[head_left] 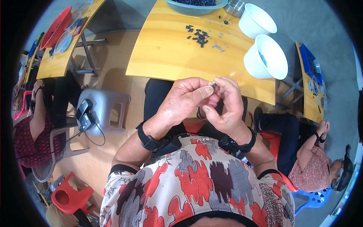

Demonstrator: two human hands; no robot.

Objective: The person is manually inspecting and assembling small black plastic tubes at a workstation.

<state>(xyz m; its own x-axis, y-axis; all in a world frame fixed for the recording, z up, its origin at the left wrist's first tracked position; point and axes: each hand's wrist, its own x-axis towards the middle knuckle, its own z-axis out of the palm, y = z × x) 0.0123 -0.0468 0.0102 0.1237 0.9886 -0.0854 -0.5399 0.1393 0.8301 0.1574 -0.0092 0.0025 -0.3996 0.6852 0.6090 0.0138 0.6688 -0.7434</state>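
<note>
My left hand point(185, 100) and my right hand point(227, 104) meet above my lap, just in front of the wooden table's point(166, 56) near edge. Their fingertips pinch one small black part point(214, 86) between them. Farther out on the table lies a loose pile of small black parts point(198, 36), with a few tiny grey pieces point(218, 46) beside it. Both wrists wear black bands.
Two white bowls point(266, 56) point(257, 20) stand at the table's right; a grey tub of dark parts point(194, 5) and a metal bowl point(235, 6) at its far edge. A grey stool point(104, 109) with black devices stands left. People sit at neighbouring tables on both sides.
</note>
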